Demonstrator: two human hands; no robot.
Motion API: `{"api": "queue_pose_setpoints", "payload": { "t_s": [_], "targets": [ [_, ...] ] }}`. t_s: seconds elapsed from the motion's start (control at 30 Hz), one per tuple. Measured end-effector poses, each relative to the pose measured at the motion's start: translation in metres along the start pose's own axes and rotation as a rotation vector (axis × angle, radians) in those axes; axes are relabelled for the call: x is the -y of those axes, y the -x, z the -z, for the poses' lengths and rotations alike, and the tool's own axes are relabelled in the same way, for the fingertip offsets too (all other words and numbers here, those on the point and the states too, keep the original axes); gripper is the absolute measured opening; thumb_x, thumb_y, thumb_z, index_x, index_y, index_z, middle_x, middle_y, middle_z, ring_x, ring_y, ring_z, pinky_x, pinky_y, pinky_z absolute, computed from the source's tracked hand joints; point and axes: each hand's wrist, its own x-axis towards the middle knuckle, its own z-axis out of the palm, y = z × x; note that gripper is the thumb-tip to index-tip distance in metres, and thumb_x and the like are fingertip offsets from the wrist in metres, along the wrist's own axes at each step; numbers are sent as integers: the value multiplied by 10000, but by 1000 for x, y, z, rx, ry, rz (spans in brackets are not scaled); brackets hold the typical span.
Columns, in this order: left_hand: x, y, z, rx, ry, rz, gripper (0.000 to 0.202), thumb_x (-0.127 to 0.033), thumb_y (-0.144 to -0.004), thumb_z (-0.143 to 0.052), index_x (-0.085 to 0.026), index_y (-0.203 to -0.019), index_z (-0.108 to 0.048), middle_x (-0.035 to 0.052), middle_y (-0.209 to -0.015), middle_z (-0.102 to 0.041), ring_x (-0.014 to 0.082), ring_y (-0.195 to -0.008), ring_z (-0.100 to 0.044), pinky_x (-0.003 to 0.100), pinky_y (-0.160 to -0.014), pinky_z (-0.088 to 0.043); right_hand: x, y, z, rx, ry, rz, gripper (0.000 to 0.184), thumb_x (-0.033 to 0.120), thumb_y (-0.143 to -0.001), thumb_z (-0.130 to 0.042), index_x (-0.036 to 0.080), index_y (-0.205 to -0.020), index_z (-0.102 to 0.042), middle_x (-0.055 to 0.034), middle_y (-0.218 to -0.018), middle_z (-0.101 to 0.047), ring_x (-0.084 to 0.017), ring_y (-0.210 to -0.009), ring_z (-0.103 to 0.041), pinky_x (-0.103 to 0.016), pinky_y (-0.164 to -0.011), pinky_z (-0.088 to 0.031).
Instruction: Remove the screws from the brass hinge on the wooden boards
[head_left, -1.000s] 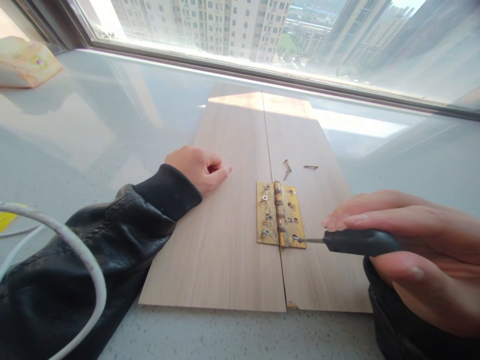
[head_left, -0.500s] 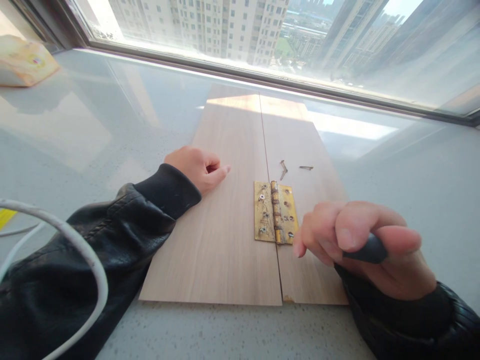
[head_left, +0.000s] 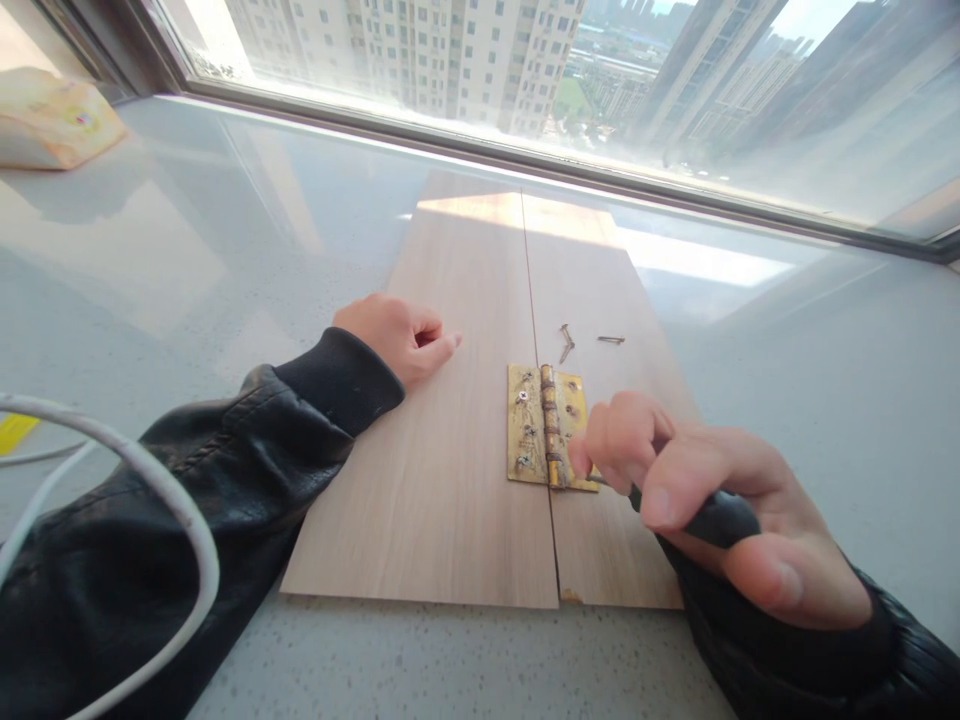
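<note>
My right hand grips the black handle of a screwdriver. Its thin metal shaft reaches left to the lower right corner of a worn brass hinge; my fingers hide much of that leaf. The hinge lies open across the seam between two pale wooden boards, the left board and the right board. Screw heads show in its left leaf. On the left board rests my left hand, loosely curled, with nothing visible in it. Loose screws lie above the hinge, with another screw to their right.
The boards lie on a speckled pale counter below a window frame. A white cable loops over my left sleeve. A yellowish block-like object stands at the far left.
My right hand has shifted left and turned on the screwdriver, so the thumb now sits lower and part of the shaft shows at the hinge. My left hand stays put.
</note>
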Motion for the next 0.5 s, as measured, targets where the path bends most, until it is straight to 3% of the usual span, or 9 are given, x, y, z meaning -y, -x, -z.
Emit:
{"api": "queue_pose_setpoints", "payload": {
  "t_s": [0.13,0.23,0.37,0.5],
  "targets": [
    [0,1,-1,4,15,0,385,-467,-765,-486,-191,-505,-420,-10,-498,-405,122,-534,-340,297,-577,-223,-7,-6,5,-43,-110,147,302,402,-738,-750,254,-987,-665,15,-758,-601,-138,-729,-567,-352,-851,-464],
    [1,1,-2,-14,23,-13,395,-470,-771,-482,-192,-500,-411,-17,-490,-386,119,-525,-325,302,-572,-218,-9,-9,2,-20,-161,153,269,418,-785,-704,233,-980,-682,15,-708,-627,-123,-670,-580,-367,-879,-472],
    [2,1,-2,-13,28,-27,408,-472,-771,-490,-195,-491,-382,-29,-479,-351,115,-513,-304,301,-566,-216,-11,-9,-7,38,-225,66,347,527,-875,-536,213,-847,-680,37,-568,-491,-106,-534,-447,-377,-757,-432],
    [0,2,2,24,45,-55,470,-489,-754,-509,-199,-458,-286,-37,-455,-287,109,-496,-256,299,-551,-213,-12,-10,-13,26,-217,11,477,569,-927,-365,198,-710,-571,24,-587,-415,-115,-541,-364,-334,-622,-346]
  ]
}}
